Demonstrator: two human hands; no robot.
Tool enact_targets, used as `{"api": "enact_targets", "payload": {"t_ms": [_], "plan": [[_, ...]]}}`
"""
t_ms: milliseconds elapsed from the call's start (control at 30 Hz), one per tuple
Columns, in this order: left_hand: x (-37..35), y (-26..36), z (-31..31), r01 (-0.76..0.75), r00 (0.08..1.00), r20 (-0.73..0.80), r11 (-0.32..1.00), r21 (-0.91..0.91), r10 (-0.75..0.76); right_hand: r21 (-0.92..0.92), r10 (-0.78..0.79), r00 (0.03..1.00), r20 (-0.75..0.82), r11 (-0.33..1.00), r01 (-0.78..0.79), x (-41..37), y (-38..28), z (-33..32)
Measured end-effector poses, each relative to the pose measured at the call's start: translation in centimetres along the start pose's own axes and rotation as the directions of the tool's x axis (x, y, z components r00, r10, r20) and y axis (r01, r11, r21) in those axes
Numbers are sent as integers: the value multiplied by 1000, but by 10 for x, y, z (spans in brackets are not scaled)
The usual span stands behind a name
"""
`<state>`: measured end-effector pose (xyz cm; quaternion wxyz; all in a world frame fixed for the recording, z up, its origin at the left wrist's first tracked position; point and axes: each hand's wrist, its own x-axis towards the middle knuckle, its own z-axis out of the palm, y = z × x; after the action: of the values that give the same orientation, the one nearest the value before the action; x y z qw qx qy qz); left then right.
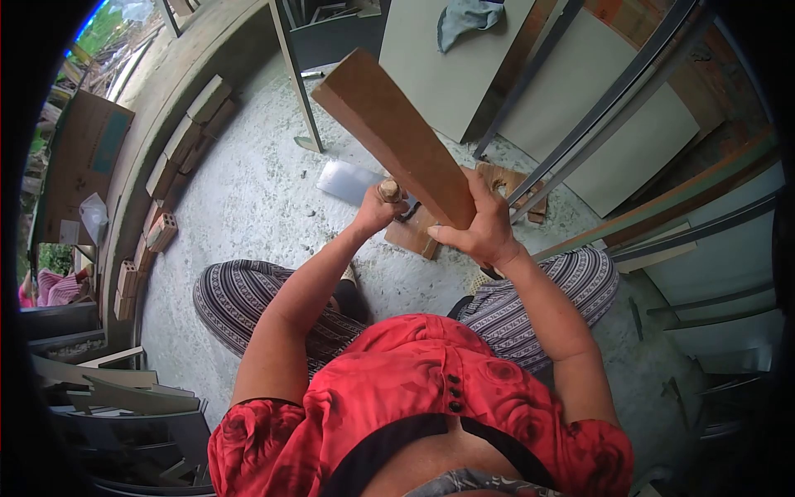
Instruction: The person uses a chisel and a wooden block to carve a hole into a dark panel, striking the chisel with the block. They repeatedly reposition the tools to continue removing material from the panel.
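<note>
My right hand (484, 224) grips the lower end of a thick brown wooden plank (397, 137), thumb on the near side and fingers around the far edge. The plank tilts up and to the left, its far end raised toward me. Closed around a round wooden handle (388, 191), my left hand (379, 212) is just left of the plank. A broad flat metal blade (346, 181) shows beyond that hand, partly hidden by it. Below the plank, a small wooden board (412, 237) lies on the floor between my feet.
Pale panels (464, 62) lean at the back, with a blue-grey cloth (468, 21) over one. Long metal frames (613, 108) slant along the right. Bricks (161, 233) line the left kerb near a cardboard box (87, 161). Offcuts (137, 398) are piled at lower left.
</note>
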<state>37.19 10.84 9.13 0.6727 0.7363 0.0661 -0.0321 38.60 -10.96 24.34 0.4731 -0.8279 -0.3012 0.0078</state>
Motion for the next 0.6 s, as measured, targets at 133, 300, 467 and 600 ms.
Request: {"api": "enact_targets", "payload": {"t_ms": [133, 300, 467, 600], "plan": [[-1, 5, 5, -95, 995, -26, 995, 35, 95, 60, -16, 999, 34, 998, 14, -3, 5, 5], [-9, 18, 12, -119, 992, -40, 993, 23, 120, -276, 256, 927, 273, 944, -179, -1, 20, 14], [2, -4, 9, 20, 1000, 22, 998, -61, -19, 132, 56, 996, 63, 989, -64, 0, 2, -5], [-2, 4, 7, -7, 999, -44, 1000, -1, 7, 302, -67, 996, -57, 950, 81, -3, -1, -1]]}}
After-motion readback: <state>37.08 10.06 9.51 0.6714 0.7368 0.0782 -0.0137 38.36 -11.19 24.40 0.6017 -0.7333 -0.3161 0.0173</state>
